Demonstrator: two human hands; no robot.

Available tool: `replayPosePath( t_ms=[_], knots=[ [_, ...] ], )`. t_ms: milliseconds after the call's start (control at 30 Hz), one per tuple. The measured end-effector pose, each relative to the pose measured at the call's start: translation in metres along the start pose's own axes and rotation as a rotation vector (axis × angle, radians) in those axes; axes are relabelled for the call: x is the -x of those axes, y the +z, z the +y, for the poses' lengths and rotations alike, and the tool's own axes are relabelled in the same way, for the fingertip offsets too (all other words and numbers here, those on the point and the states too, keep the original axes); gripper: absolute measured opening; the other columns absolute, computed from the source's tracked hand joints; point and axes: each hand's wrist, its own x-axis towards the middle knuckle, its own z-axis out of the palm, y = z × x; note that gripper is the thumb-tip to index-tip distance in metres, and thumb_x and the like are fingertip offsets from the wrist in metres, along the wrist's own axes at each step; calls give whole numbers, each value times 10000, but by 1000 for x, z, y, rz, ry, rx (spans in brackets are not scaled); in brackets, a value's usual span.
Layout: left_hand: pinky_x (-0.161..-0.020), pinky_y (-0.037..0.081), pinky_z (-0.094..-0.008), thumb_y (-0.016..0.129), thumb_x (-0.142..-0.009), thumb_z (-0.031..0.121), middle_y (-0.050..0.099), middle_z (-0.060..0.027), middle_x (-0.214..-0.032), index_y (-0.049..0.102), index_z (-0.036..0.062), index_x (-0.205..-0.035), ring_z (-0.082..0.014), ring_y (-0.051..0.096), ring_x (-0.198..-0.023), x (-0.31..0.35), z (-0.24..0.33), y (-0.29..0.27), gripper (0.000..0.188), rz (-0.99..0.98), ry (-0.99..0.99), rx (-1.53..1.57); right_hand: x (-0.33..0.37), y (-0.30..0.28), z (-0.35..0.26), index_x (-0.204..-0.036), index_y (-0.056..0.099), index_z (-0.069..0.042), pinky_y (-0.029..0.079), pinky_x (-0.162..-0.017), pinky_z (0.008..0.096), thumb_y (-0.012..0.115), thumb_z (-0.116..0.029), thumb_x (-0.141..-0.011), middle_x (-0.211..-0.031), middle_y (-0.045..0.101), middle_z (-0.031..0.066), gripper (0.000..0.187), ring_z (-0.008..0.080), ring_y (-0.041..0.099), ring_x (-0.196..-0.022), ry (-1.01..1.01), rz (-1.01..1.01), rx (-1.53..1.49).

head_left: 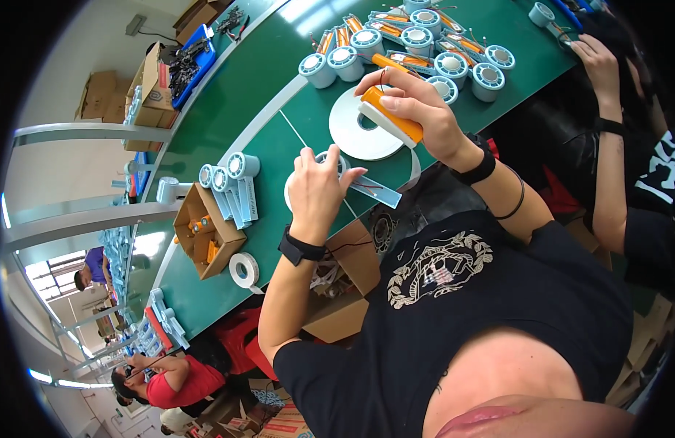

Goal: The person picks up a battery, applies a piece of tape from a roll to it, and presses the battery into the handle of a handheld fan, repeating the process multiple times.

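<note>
My left hand [315, 188] is closed around a light blue plastic housing [382, 194]. Part of its round head shows behind my fingers, and its flat open handle with a dark wire points to the right. Higher up, my right hand [421, 109] grips an orange cylindrical battery [412, 128] between thumb and fingers. A white strip [385, 123] lies along the battery's side, and a thin dark wire shows at its upper end. Just behind the battery a large white tape roll [344, 125] lies flat, with a loose tail of tape hanging near the table edge.
Several light blue housings with orange batteries [417, 40] crowd the back of the green table [279, 212]. To the left stand more housings [239, 191], a cardboard box [224, 252] of orange batteries and a smaller tape roll [242, 269]. A co-worker's hand [599, 62] works at the right.
</note>
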Motion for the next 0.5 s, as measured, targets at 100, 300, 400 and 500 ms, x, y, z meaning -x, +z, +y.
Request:
replayPosePath(
  t_ms=[100,300,400,500],
  knots=[
    [-759,516,-412,713,-792,490,554,-154,-1009,623,132,-1155,-310,565,-942,5,-6,27,517,92,87,73,8,-3,2,-1169,568,-10,435,-869,218,457,-251,-928,-1081,594,80,358,101,572,-961,52,2,-54],
    [-958,459,-411,726,-792,322,530,-132,-1278,599,160,-1182,-360,491,-1150,-1,-28,22,441,103,551,277,14,-3,30,-1137,576,-12,414,-890,220,451,-240,-937,-1100,578,79,327,95,544,-1006,85,0,1],
    [-977,458,-425,742,-756,203,537,-97,-1292,614,162,-1133,-359,480,-1206,7,-33,36,400,129,547,175,21,2,35,-1123,575,-11,401,-911,224,445,-239,-947,-1085,575,74,316,96,535,-1006,161,9,-79],
    [-994,453,-432,749,-730,116,545,-70,-1289,628,157,-1074,-352,473,-1242,6,-30,35,368,178,557,101,23,-1,43,-1119,574,-14,407,-904,226,441,-247,-954,-1078,573,74,314,97,537,-991,163,17,-63]
  ],
)
